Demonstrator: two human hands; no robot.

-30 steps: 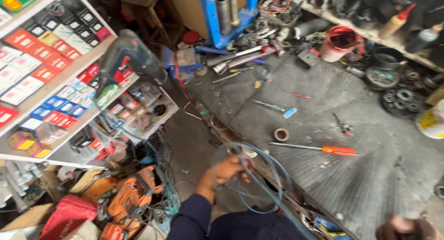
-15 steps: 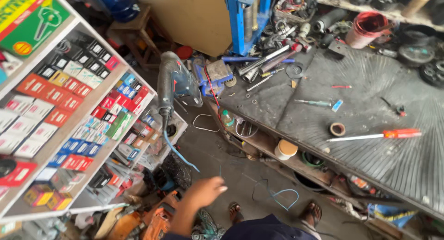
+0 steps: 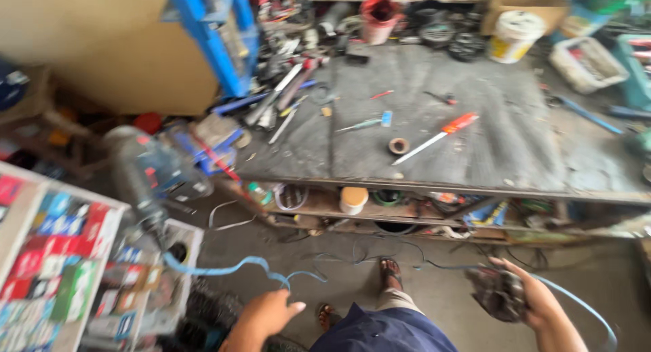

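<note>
Holding a dark, greasy metal part (image 3: pixel 498 294), the right hand (image 3: pixel 525 296) has its fingers closed around it, low at the right above the floor. It looks heavy and slippery, so a full grip around its body seems best. The left hand (image 3: pixel 266 313) is half open, fingers loosely curled at a blue cable (image 3: pixel 230 266), which is soft and light and bends easily. This cable runs up to a blurred power tool (image 3: pixel 146 172) beside the desk (image 3: pixel 515 155). Half a second ago the right hand was not in view, and the orange screwdriver (image 3: pixel 437 135) appeared further right.
</note>
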